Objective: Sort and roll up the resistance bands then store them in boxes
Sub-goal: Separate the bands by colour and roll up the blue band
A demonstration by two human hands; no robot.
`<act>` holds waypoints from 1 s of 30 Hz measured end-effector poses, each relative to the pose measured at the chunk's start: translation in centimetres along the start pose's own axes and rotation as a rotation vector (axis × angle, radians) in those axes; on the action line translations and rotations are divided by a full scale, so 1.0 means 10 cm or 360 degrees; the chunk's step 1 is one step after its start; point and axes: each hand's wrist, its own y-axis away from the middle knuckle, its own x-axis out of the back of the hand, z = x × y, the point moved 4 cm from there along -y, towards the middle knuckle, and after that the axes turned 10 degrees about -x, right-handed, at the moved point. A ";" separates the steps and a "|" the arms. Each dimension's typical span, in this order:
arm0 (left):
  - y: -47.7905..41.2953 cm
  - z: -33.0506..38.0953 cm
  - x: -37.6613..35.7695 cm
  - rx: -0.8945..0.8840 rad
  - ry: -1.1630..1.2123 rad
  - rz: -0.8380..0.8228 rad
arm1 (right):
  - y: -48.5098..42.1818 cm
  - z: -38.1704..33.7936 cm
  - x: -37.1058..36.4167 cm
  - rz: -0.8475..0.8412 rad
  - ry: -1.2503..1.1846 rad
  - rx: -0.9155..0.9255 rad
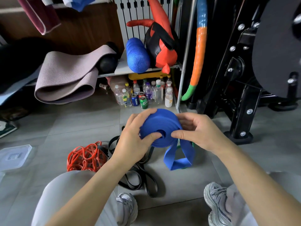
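**Shoes, hands and a blue roll**

Closest to the camera, the left sneaker [126, 207] and the right sneaker [216, 203] stand on the tiled floor [81, 121], under both forearms. A bit further, black bands [140, 178] lie loose on the tiles, and a tangle of red bands [84, 157] lies just beside them on the left.

Above these, the left hand [132, 139] and the right hand [198, 132] hold the blue band [160, 126] in the air. It is wound into a thick roll. The fingers of each hand curl around the rim, and both thumbs press on the face near the core. One loose tail [177, 159] hangs down from the roll.

At far left a clear plastic lid [13, 156] lies flat. Further back, bottles and cans [143, 95] stand under a shelf [130, 69], and a folded mat [68, 77] droops over its edge.
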 end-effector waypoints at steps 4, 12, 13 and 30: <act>0.02 0.02 -0.02 -0.0012 -0.0279 -0.0213 | 0.00 0.03 -0.02 -0.0026 0.0088 0.0019; 0.09 0.01 -0.15 -0.0634 -0.1033 -0.0566 | -0.05 0.12 -0.15 -0.0137 0.0343 0.0045; 0.08 0.01 -0.13 -0.0597 -0.0994 -0.0545 | -0.06 0.14 -0.15 -0.0118 0.0255 0.0011; -0.02 -0.12 0.57 -0.0074 -0.0572 0.0197 | -0.15 1.14 -0.14 0.0020 0.0678 -0.0556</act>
